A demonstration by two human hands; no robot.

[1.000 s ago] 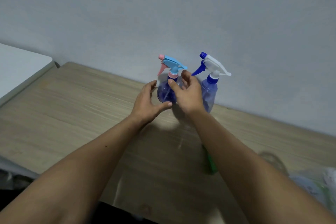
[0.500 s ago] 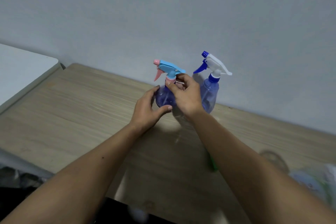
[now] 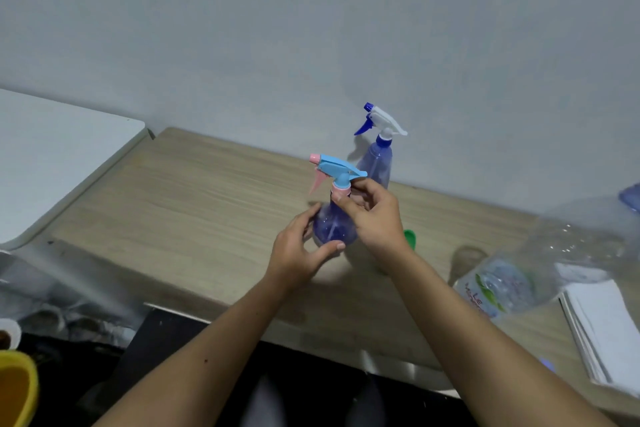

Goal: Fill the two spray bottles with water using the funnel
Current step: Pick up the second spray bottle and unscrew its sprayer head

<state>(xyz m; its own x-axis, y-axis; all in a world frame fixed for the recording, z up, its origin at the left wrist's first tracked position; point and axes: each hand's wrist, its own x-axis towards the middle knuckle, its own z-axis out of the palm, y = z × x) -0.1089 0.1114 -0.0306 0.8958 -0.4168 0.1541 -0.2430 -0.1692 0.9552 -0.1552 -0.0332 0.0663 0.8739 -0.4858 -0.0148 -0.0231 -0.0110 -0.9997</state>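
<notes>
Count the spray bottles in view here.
2. The round spray bottle with the light-blue head is held in both hands at the table's middle; the taller spray bottle with the white head stands behind it by the wall.

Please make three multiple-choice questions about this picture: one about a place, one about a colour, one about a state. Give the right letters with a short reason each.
1. Where is the white-headed bottle?
A. by the wall
B. on the floor
C. in the right hand

2. What colour is the held bottle's trigger?
A. green
B. pink
C. black

3. How is the held bottle's spray head?
A. removed
B. on the bottle
C. lying on the table

Answers: 1 A, it stands at the table's back edge. 2 B, pink below the light blue head. 3 B, the right hand grips its collar and the left hand the body.
</notes>
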